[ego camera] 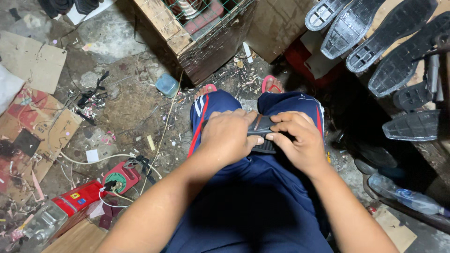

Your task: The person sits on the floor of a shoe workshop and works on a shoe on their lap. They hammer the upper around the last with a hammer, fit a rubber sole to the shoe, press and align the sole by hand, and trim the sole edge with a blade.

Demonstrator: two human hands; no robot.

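While bent over the lap, left hand and right hand both clamped on black sole

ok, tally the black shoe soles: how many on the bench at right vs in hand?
Black soles on the bench at right: 6, e.g..
Black sole held on the lap by left hand and right hand: 1.
Total: 7.

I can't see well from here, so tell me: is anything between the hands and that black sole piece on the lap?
Nothing visible. The left hand and the right hand both already grip the black sole piece directly, over the lap in navy trousers, with no other thing between fingers and piece.
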